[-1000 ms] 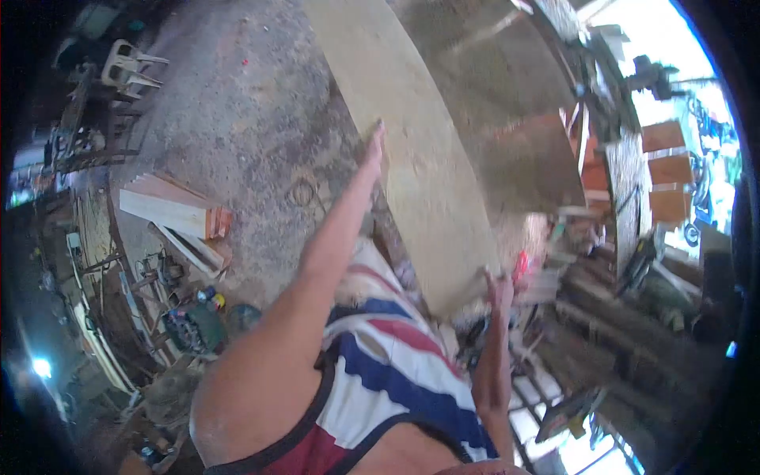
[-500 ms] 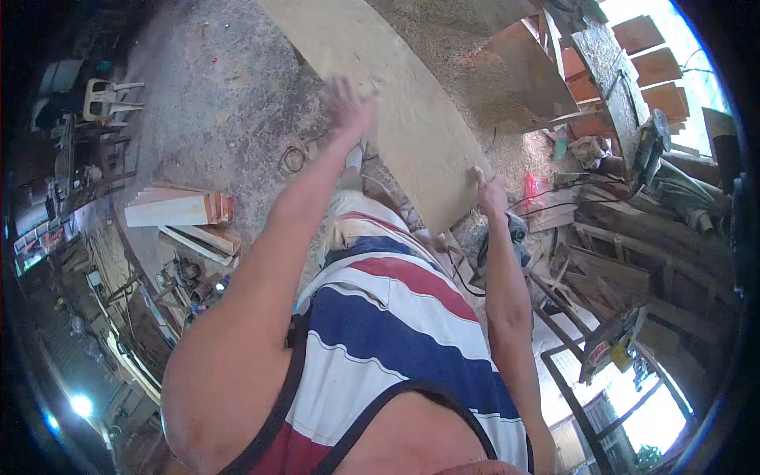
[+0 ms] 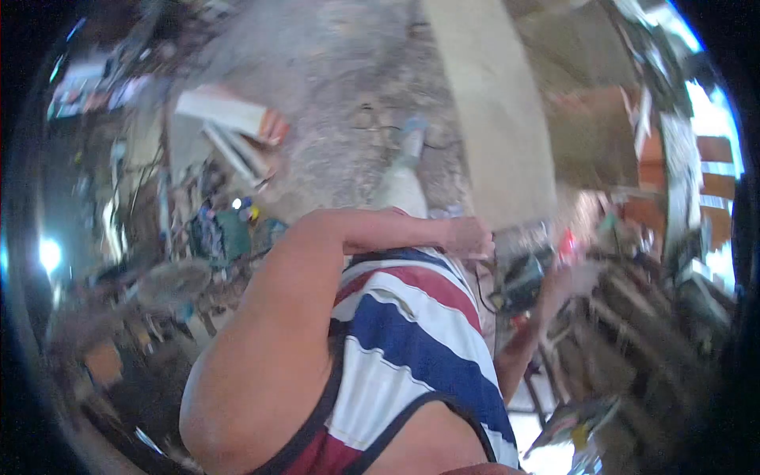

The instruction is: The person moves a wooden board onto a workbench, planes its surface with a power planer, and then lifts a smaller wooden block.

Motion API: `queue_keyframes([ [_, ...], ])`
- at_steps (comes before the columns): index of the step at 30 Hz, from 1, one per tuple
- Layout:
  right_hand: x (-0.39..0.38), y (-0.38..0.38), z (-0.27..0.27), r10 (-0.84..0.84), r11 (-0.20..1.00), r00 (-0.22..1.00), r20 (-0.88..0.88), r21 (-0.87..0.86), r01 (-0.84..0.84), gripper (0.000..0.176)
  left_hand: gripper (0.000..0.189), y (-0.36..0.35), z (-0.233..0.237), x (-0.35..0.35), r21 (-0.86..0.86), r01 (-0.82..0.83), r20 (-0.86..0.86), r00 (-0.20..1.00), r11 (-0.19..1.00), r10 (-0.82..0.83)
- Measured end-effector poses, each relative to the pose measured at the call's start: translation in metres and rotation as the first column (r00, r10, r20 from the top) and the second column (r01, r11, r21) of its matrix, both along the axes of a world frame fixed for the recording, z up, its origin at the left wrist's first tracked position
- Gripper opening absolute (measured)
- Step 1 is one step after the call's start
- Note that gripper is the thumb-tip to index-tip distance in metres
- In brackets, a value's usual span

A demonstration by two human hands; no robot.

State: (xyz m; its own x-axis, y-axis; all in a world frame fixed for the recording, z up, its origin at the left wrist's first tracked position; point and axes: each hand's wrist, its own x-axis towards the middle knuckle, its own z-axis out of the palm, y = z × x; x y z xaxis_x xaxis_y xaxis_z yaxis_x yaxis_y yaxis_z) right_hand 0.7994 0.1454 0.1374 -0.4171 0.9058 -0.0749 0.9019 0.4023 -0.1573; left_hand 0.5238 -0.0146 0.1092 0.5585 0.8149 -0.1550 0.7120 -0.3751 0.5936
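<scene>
While blur is smearing this view, I am seeing the left hand [image 3: 469, 237] with its fingers curling in narrow at the near left corner of the pale board [image 3: 499, 119]; whether they are gripping it I cannot tell. Beyond the board's near right corner, the right hand [image 3: 568, 279] is showing too blurred to judge its fingers. A dark power tool [image 3: 522, 283] is sitting between the hands, and stacked planks [image 3: 226, 111] are lying well apart on the floor [image 3: 332, 71].

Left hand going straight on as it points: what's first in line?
Probably the lower end of the pale board, right beside the left hand; a dark tool lies just below that line. Blur hides depth.
</scene>
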Motion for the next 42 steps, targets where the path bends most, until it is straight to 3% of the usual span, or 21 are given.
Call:
queue_keyframes([
  [1,0.01,-0.017,0.022,-0.041,0.999,0.998,0.048,-0.02,0.042,0.071,0.021,-0.011,-0.016,-0.034,-0.136,-0.208,0.257,0.937,0.968,0.238],
  [2,0.05,-0.023,-0.016,-0.153,0.987,0.944,0.292,0.008,0.158,0.07,0.02,-0.026,-0.008,-0.063,-0.116,-0.326,0.131,0.931,0.938,0.34],
  [4,0.052,-0.047,-0.012,-0.18,0.982,0.902,0.391,0.026,0.185,0.068,0.023,-0.042,-0.015,-0.124,-0.144,-0.518,-0.091,0.856,0.843,0.51],
  [6,0.039,-0.051,-0.023,-0.212,0.977,0.922,0.323,0.089,0.194,0.065,0.033,-0.079,0.046,-0.187,-0.054,-0.821,0.019,0.568,0.568,0.823],
  [8,0.055,-0.052,-0.047,-0.218,0.967,0.965,0.144,0.168,0.193,0.061,0.037,-0.112,0.112,-0.231,-0.075,-0.967,-0.046,0.245,0.242,0.968],
  [9,0.048,-0.053,-0.046,-0.236,0.965,0.963,0.132,0.148,0.216,0.061,0.036,-0.135,0.123,-0.251,0.049,-0.989,-0.065,0.139,0.142,0.988],
  [10,0.04,-0.053,-0.037,-0.252,0.963,0.959,0.129,0.132,0.236,0.062,0.036,-0.16,0.107,-0.283,-0.054,-0.997,0.008,0.052,0.053,0.999],
  [12,0.055,-0.057,-0.028,-0.209,0.966,0.965,0.161,0.19,0.177,0.062,0.039,-0.193,0.153,-0.298,-0.016,-0.999,-0.215,-0.04,-0.045,0.976],
  [14,0.065,-0.051,-0.058,-0.107,0.94,0.979,0.175,0.339,0.042,0.061,0.041,-0.231,0.118,-0.301,0.063,-0.997,-0.237,-0.061,-0.048,0.97],
  [15,0.073,-0.047,-0.083,-0.162,0.908,0.982,0.093,0.403,0.112,0.063,0.04,-0.255,0.085,-0.305,0.12,-0.993,-0.231,-0.008,0.02,0.973],
  [17,0.066,-0.046,-0.069,-0.086,0.939,0.995,-0.05,0.33,0.098,0.064,0.04,-0.301,0.022,-0.311,0.245,-0.958,-0.23,0.091,0.148,0.969],
  [19,0.065,-0.04,-0.068,-0.074,0.943,0.997,-0.035,0.324,0.081,0.064,0.028,-0.322,-0.009,-0.27,-0.082,-0.957,-0.132,0.289,0.28,0.948],
  [21,0.063,-0.034,-0.057,-0.125,0.947,0.991,0.053,0.305,0.103,0.064,0.029,-0.354,-0.065,-0.208,-0.137,-0.941,-0.112,0.326,0.311,0.939],
  [22,0.063,-0.035,-0.052,-0.149,0.953,0.982,0.119,0.282,0.11,0.063,0.034,-0.369,-0.037,-0.157,-0.196,-0.971,-0.096,0.158,0.137,0.983],
  [24,0.062,-0.031,-0.038,-0.188,0.964,0.947,0.261,0.231,0.127,0.063,0.037,-0.406,-0.039,-0.074,-0.455,-0.868,-0.087,-0.177,-0.197,0.98],
  [28,0.027,-0.043,-0.003,-0.228,0.973,0.825,0.517,0.155,0.172,0.063,0.039,-0.511,-0.102,0.074,-0.638,-0.65,-0.364,-0.217,-0.412,0.906],
  [31,0.001,-0.038,-0.019,-0.065,0.98,0.932,0.355,0.199,-0.008,0.064,0.041,-0.55,-0.117,0.139,-0.721,-0.465,-0.506,-0.153,-0.514,0.849],
  [32,0.003,-0.017,-0.052,0.018,0.969,0.963,0.269,0.233,-0.083,0.064,0.041,-0.548,-0.112,0.143,-0.733,-0.421,-0.521,-0.156,-0.534,0.839],
  [33,0.017,0.034,-0.113,0.127,0.98,0.942,0.31,0.105,-0.167,0.093,0.042,-0.549,-0.113,0.141,-0.741,-0.393,-0.526,-0.166,-0.545,0.834],
  [37,-0.097,0.025,-0.088,0.136,0.991,0.914,0.382,-0.039,-0.131,0.095,0.044,-0.518,-0.12,0.075,-0.749,-0.389,-0.444,-0.306,-0.536,0.842],
  [42,-0.169,0.033,-0.09,0.182,0.981,0.879,0.44,-0.139,-0.134,0.097,0.046,-0.475,-0.097,-0.045,-0.723,-0.416,-0.292,-0.539,-0.551,0.79],
])
